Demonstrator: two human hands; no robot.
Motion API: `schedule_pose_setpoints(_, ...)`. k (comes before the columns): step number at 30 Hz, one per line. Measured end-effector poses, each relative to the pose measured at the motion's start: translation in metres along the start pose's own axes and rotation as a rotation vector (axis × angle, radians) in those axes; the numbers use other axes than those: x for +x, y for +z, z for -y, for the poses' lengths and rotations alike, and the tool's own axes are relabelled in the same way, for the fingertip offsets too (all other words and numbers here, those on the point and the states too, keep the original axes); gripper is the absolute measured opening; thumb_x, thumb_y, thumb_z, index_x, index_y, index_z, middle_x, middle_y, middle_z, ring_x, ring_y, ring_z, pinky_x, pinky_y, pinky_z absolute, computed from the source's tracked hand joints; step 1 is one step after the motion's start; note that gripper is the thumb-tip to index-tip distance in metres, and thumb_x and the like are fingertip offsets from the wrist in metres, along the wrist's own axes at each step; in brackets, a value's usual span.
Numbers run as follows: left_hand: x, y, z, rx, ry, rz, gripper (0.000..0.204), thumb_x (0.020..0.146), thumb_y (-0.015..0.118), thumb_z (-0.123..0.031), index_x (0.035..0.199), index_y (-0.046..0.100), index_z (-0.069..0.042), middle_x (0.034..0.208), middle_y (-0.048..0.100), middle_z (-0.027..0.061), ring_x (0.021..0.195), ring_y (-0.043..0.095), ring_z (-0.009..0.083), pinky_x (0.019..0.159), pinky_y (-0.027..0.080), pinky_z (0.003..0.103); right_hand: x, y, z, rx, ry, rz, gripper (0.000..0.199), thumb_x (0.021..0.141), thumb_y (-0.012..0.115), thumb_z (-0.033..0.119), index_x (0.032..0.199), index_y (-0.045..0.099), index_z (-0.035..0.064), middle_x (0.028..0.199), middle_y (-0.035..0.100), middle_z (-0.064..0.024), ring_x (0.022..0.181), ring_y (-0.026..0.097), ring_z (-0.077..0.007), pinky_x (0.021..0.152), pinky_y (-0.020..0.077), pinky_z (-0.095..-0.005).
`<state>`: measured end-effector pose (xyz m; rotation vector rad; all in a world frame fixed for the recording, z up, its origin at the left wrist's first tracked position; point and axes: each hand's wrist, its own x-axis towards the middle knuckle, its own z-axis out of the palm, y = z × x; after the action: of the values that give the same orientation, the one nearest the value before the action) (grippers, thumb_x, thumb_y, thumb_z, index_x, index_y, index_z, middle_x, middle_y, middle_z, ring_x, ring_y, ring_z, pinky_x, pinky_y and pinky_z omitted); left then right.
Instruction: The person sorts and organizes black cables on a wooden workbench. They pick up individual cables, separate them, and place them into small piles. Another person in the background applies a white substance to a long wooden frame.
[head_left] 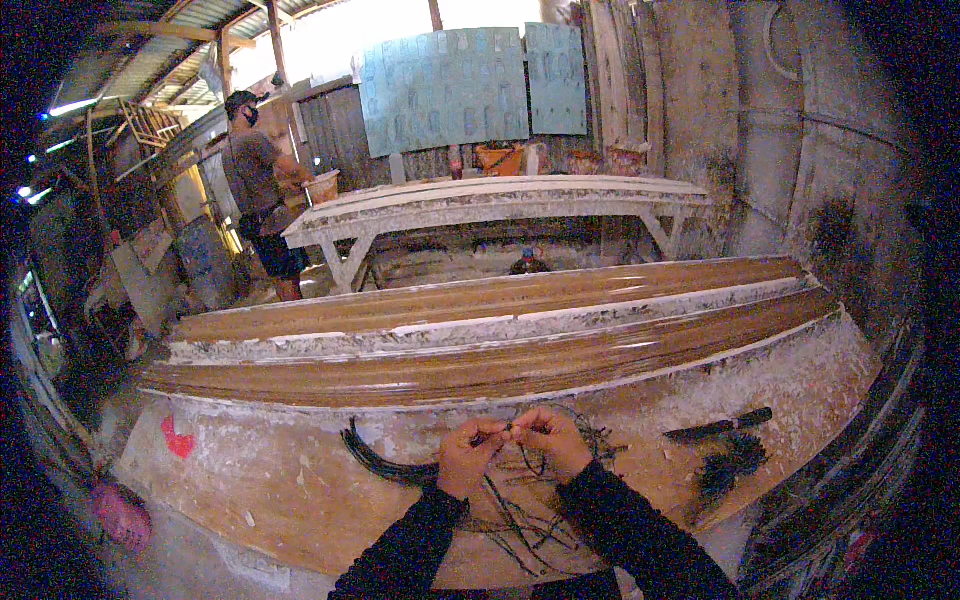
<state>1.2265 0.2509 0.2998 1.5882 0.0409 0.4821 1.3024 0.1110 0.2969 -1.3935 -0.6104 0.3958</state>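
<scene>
Above the near workbench, my left hand (468, 455) and my right hand (553, 443) meet fingertip to fingertip. Both are closed in a pinch on a thin dark wire (532, 460), which loops down below my right fingers; its ends are too small to make out. A curved bundle of dark wires (385, 464) lies beside my left hand, its near end hidden by that hand. Several loose wires (517, 525) are scattered on the board between my forearms, and more tangled strands lie just beyond my right hand.
On the right lie a dark-handled knife (718, 426) and a dark bristly clump (733, 464). Two long brown moulded strips (420, 378) run across the bench (270, 480). Beyond stands a whitish table (450, 205); a person (255, 180) holding a bucket (322, 187) is at its left end.
</scene>
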Motion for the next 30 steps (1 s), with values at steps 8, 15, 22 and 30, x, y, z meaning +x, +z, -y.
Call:
schedule_pose_setpoints(8,0.007,-0.007,0.012,-0.013,0.013,0.086,0.011,0.078,0.06,-0.011,0.085,0.059,-0.002,0.076,0.061,0.003,0.068,0.056,0.0088,0.059,0.046,0.022,-0.005,0.009,0.015,0.196,0.005,0.029,0.015,0.077,0.061,0.01,0.089,0.054,0.0056,0.082,0.058,-0.0008,0.071,0.052,-0.0074,0.065,0.042,-0.021)
schedule_pose_setpoints(15,0.012,-0.011,0.007,-0.004,0.124,0.175,0.005,0.077,0.053,0.001,0.079,0.056,-0.003,0.08,0.059,0.0036,0.071,0.054,0.0093,0.062,0.045,0.022,-0.01,0.014,0.028,0.195,-0.099,0.074,0.013,0.077,0.058,0.005,0.081,0.046,0.0093,0.072,0.049,0.0033,0.067,0.047,-0.0066,0.062,0.0401,-0.0204)
schedule_pose_setpoints(22,0.016,-0.021,-0.004,0.079,0.17,0.155,0.011,0.073,0.05,0.007,0.075,0.054,-0.003,0.078,0.058,0.0044,0.073,0.054,0.0118,0.066,0.045,0.025,-0.01,0.012,0.013,0.19,-0.161,0.095,0.021,0.075,0.057,-0.002,0.076,0.04,0.0109,0.07,0.045,0.0033,0.068,0.048,-0.0073,0.062,0.0408,-0.0212)
schedule_pose_setpoints(30,0.013,-0.023,-0.006,0.176,0.256,0.048,0.004,0.076,0.057,-0.004,0.08,0.057,-0.003,0.08,0.06,0.0049,0.074,0.056,0.0127,0.068,0.045,0.027,-0.016,0.015,0.021,0.071,-0.131,0.102,0.018,0.075,0.057,-0.001,0.081,0.043,0.0084,0.07,0.048,0.002,0.067,0.051,-0.0087,0.064,0.045,-0.0235)
